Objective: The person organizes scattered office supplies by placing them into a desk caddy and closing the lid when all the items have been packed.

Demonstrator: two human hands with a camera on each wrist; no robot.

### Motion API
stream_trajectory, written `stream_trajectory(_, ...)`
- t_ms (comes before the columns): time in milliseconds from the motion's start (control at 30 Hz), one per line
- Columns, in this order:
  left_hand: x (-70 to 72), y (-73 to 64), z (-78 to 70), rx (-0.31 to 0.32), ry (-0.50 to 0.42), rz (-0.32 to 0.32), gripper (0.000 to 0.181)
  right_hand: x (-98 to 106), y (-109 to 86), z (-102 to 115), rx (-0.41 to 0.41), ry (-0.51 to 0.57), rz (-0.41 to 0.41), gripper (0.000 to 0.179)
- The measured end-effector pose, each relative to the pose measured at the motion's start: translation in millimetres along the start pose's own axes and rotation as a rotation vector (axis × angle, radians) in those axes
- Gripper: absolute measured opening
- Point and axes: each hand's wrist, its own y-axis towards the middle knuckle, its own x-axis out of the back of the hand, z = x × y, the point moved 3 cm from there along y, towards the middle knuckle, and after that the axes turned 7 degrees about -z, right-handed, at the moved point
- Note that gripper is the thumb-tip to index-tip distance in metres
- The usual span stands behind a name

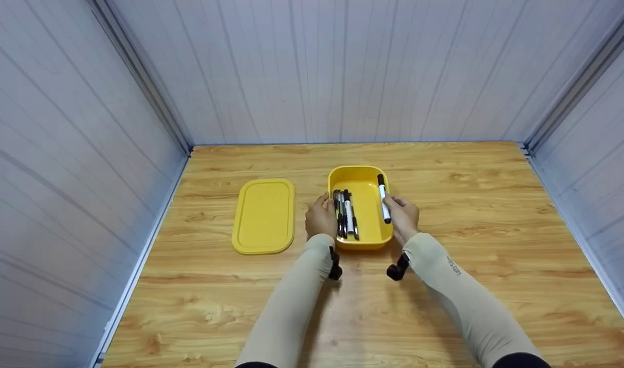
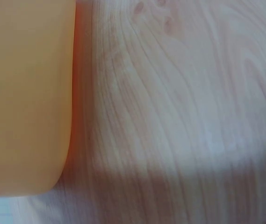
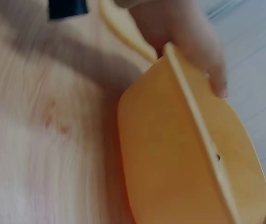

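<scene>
A yellow plastic box (image 1: 367,204) stands uncovered on the table. My left hand (image 1: 320,217) grips its left wall; in the right wrist view that hand (image 3: 184,32) has a finger reaching over the rim. Several black pens (image 1: 341,220) and a white marker (image 1: 349,214) lie lengthwise along the left side inside the box. Over the right wall, my right hand (image 1: 405,217) pinches another white marker (image 1: 383,199) with black ends, held lengthwise above the box. The left wrist view shows the box's outer wall (image 2: 27,93), with the left hand almost wholly out of frame.
A yellow lid (image 1: 263,217) lies flat on the wood-grain table (image 1: 214,317), left of the box. Pale panel walls (image 1: 312,76) enclose the table at the back and both sides. Black wrist cameras (image 1: 397,268) hang below the sleeves.
</scene>
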Motion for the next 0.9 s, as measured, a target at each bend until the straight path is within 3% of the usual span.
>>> stream_trajectory(300, -1.0, 1.6, -0.3, 0.007, 0.025, -0.013, 0.032, -18, -7.3, -6, 0.332, -0.247, -0.072, 0.021)
stream_trajectory(700, 0.3, 4.5, 1.3, 0.005, 0.013, 0.003, 0.033, -37, -2.5, -7, 0.520, -0.506, -0.058, 0.022)
stream_trajectory(900, -1.6, 0.1, 1.1, -0.003, 0.004, 0.000, 0.032, -41, -2.0, -12, 0.562, -0.554, -0.046, 0.022)
